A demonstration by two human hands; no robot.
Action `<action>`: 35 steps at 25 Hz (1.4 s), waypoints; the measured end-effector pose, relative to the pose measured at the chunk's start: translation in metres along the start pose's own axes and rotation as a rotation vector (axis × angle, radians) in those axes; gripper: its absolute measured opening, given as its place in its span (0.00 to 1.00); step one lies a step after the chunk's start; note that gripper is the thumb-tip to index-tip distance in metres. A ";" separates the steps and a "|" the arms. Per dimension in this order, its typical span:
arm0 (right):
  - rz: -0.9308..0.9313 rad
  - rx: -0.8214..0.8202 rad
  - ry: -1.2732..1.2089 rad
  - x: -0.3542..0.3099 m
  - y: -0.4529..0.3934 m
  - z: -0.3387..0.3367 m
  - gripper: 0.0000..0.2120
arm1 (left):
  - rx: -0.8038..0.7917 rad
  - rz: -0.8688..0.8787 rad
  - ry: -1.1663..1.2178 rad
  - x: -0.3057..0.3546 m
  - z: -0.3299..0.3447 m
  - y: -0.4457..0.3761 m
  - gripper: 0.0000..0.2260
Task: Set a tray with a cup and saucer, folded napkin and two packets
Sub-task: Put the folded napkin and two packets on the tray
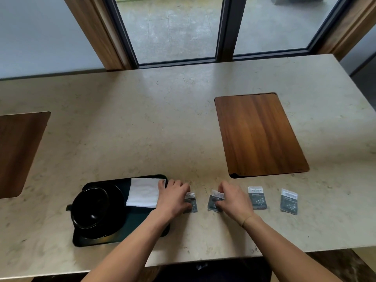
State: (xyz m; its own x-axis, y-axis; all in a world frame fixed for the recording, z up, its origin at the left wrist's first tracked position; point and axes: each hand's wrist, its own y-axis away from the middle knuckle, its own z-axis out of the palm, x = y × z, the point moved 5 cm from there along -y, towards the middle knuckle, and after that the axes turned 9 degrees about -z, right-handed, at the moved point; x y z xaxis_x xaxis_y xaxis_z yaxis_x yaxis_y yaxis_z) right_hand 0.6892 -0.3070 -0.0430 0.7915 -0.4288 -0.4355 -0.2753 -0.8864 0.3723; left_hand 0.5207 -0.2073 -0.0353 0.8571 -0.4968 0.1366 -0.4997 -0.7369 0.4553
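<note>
while the left hand (174, 197) grips one packet (192, 202), the right hand (234, 201) pinches another packet (213, 203).

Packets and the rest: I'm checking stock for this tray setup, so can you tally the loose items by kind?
Packets: 4 (under left hand, in right hand, two lying free)
Napkin: 1
Cup: 1
Saucer: 1
Tray: 1
Total: 8
</note>
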 end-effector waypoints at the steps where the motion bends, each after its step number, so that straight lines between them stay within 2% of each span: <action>1: 0.014 -0.013 -0.022 -0.001 0.000 0.000 0.15 | -0.005 0.008 0.020 -0.001 -0.001 0.000 0.14; 7: 0.093 -0.099 -0.130 -0.001 0.003 0.004 0.06 | -0.036 0.032 0.138 -0.005 -0.009 -0.005 0.07; 11: 0.105 -0.150 -0.223 -0.001 0.005 -0.002 0.03 | -0.118 0.049 0.141 -0.004 -0.015 -0.013 0.09; 13: 0.105 -0.175 -0.253 0.000 0.008 -0.006 0.05 | -0.139 0.055 0.127 0.000 -0.018 -0.016 0.09; 16: 0.094 -0.189 -0.256 0.006 0.014 -0.016 0.08 | -0.093 0.047 0.086 0.005 -0.022 -0.018 0.08; 19: 0.067 -0.172 -0.246 0.020 0.019 -0.027 0.04 | -0.073 0.044 0.129 0.013 -0.021 -0.017 0.06; 24: 0.074 -0.151 -0.263 0.062 0.031 -0.057 0.04 | -0.120 0.054 0.218 0.058 -0.018 -0.021 0.10; 32: 0.152 -0.078 -0.243 0.153 0.050 -0.096 0.02 | -0.150 0.089 0.286 0.157 -0.008 -0.033 0.07; 35: 0.161 -0.089 -0.228 0.174 0.053 -0.098 0.05 | -0.145 0.065 0.299 0.177 0.000 -0.035 0.08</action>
State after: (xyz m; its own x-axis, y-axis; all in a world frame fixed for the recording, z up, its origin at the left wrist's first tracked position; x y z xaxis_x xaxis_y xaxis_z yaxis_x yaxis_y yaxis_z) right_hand 0.8662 -0.4118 -0.0187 0.5958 -0.5996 -0.5343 -0.3300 -0.7893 0.5178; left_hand 0.6899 -0.2689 -0.0270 0.8334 -0.3686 0.4118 -0.5502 -0.6241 0.5548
